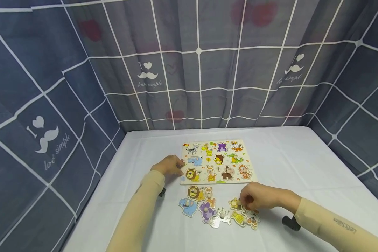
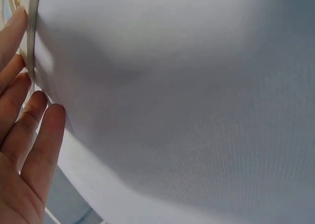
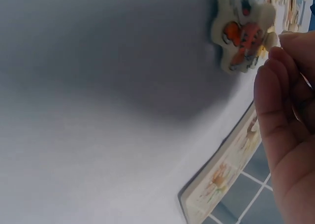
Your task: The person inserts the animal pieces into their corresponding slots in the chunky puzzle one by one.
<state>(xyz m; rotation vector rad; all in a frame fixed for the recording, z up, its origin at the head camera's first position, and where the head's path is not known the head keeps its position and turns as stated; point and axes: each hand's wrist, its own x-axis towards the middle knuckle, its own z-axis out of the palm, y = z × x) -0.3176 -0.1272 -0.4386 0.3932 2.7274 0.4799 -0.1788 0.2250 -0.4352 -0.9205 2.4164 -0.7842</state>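
Observation:
A wooden animal puzzle board (image 1: 218, 182) lies on the table, printed with several animals. My left hand (image 1: 169, 165) is at its left edge, fingers extended, with the thumb (image 2: 14, 29) over the rim in the left wrist view. My right hand (image 1: 258, 196) is over the loose knobbed pieces in front of the board's right corner. Its thumb and forefinger pinch at a small knob (image 3: 270, 40); the hand hides most of that puzzle piece. Beside it lie a tiger piece (image 1: 253, 221), a giraffe piece (image 1: 237, 216) and a yellow animal piece (image 1: 233, 203).
Left of these are a lion piece (image 1: 193, 191), a kangaroo piece (image 1: 209, 200), a blue elephant piece (image 1: 191, 209), a purple animal piece (image 1: 204, 216) and a shiny pale piece (image 1: 215, 222). A white cloth covers the table (image 1: 280, 154). Checked curtains (image 1: 182, 77) hang behind and at the sides.

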